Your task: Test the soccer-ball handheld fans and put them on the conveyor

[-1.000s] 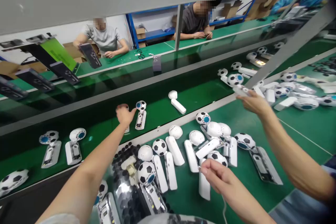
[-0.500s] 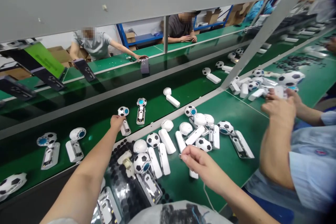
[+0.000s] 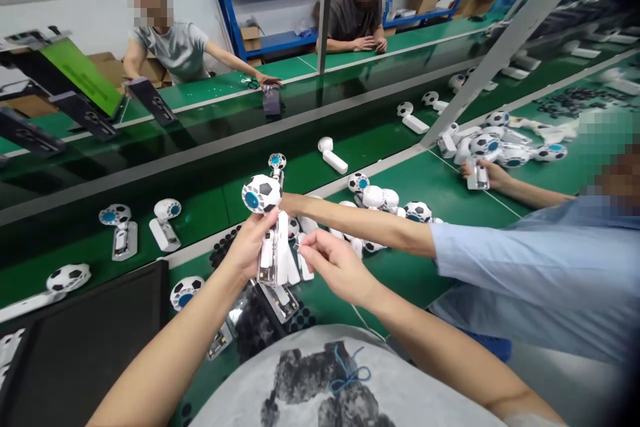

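White plastic and a black-and-white football head make up the football-headed device (image 3: 270,240) grasped in the left hand (image 3: 249,247), held up in front of the body, above the near edge of the worktop (image 3: 453,203). The right hand (image 3: 334,265) pinches a small metal tip (image 3: 297,246) between thumb and forefinger, just beside the device's long casing; whether they touch I cannot tell. A white cord (image 3: 367,323) runs below that wrist. Room is tight on the right: a co-worker's forearm (image 3: 360,221) stretches across, over a cluster of similar devices (image 3: 380,197), its hand hidden behind the held one. Past that sleeve, bare green reaches to a pale seam line, near which another co-worker's hand (image 3: 493,177) holds a small white part. A pale rail (image 3: 395,160) edges the worktop along the green belt (image 3: 220,197), where devices lie well apart with open stretches between them. To the left, a black panel (image 3: 80,347) with a raised rim takes up the near corner. Among containers, a co-worker across the belt rests a hand on a dark box (image 3: 273,103), and cartons (image 3: 251,39) sit on blue shelving (image 3: 280,47), their contents out of sight
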Available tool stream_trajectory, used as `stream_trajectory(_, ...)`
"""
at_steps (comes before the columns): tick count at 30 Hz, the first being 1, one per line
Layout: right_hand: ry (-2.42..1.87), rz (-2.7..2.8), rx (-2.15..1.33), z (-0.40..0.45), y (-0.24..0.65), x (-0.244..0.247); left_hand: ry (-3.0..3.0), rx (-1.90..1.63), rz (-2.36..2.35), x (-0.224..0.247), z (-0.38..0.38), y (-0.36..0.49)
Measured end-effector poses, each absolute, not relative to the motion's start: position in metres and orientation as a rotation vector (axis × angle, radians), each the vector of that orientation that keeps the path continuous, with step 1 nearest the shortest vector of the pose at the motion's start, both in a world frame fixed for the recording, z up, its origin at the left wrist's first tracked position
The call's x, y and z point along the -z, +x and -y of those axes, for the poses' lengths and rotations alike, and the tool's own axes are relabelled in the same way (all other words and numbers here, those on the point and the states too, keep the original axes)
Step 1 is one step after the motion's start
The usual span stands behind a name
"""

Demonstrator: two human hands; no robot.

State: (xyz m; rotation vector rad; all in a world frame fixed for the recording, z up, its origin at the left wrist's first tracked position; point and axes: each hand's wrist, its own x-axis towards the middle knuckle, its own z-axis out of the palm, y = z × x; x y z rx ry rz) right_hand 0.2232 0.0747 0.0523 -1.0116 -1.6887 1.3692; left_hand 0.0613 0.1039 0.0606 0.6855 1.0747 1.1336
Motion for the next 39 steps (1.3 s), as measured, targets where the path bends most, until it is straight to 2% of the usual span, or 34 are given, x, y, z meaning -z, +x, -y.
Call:
stream_trajectory(11,-1.052,1.915,-1.199,-0.068,0.229,-0.056,1.088,-1.076,-1.129,-0.065,-0.081,0.077)
stream_trajectory(19,-1.060,1.885,-1.380,-0.070,0.227,-0.042,0.884,-0.910,-1.137,-0.062,-0.071,0.079)
stream_trajectory(23,-1.084,1.866,-1.387,-0.071,0.224,-0.042,0.970,-0.910,-1.151,-0.059,-0.075,0.072)
stream_trajectory(26,-1.143,1.826,-1.444,-0.072,0.234,-0.045,1.063,-1.090,-1.314,-0.058,-0.095,0.041)
stream_trajectory(30,-1.229,1.615,-1.535,-0.074,0.262,-0.045,0.885,-1.367,-1.524,-0.067,-0.141,-0.024)
stream_trajectory(35,-1.239,1.607,-1.655,-0.068,0.270,-0.042,0.679,-1.442,-1.579,-0.080,-0.204,-0.074)
stream_trajectory(39,-1.251,1.621,-1.677,-0.064,0.261,-0.040,0.595,-1.481,-1.604,-0.069,-0.254,-0.082)
